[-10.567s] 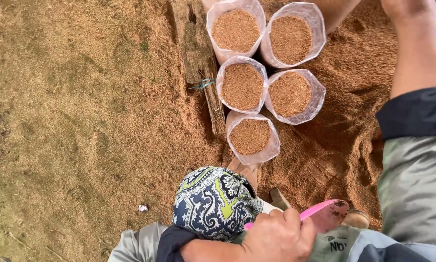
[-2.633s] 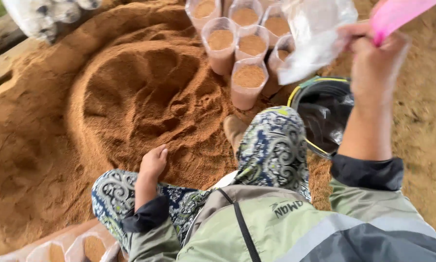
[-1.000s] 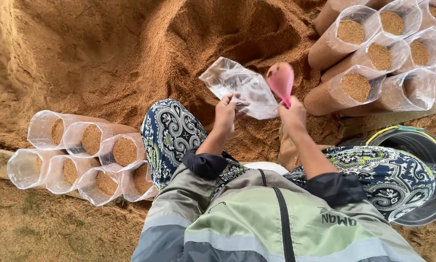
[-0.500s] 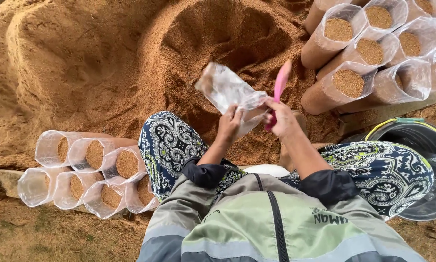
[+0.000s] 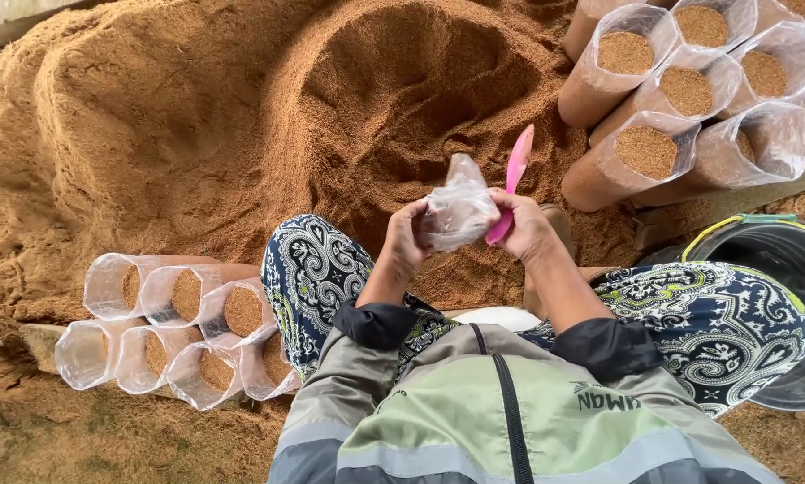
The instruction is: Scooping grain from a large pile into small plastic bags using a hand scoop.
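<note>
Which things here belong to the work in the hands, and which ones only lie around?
In use:
- clear plastic bag, held by left hand and right hand
- pink scoop, in right hand
- sawdust heap

Lying about:
- filled bags, upper right
- filled bags, lower left
- black bucket

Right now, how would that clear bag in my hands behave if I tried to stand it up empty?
The bag looks thin and crumpled, so probably floppy and very light. Empty, it would likely collapse; the filled bags nearby hold their shape only because they are packed.
</note>
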